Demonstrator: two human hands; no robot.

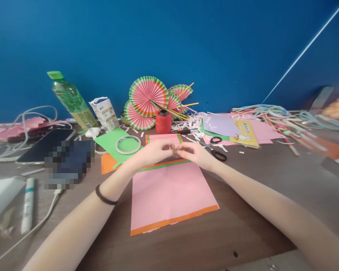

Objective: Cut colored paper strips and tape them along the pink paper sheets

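My left hand and my right hand meet above the far edge of a pink paper sheet. Their fingertips are pinched together around a small green piece, mostly hidden by the fingers. The sheet lies flat, with green and orange strips along its far edge and an orange strip along its near edge. Just behind my hands lies a pleated pink paper with green and orange ends. To the right of my right hand are black-handled scissors.
Behind stand a red thread spool and pleated paper fans. On the left are a tape roll on green paper, a milk carton, a leaning green bottle, a phone and a marker. Coloured strips lie right.
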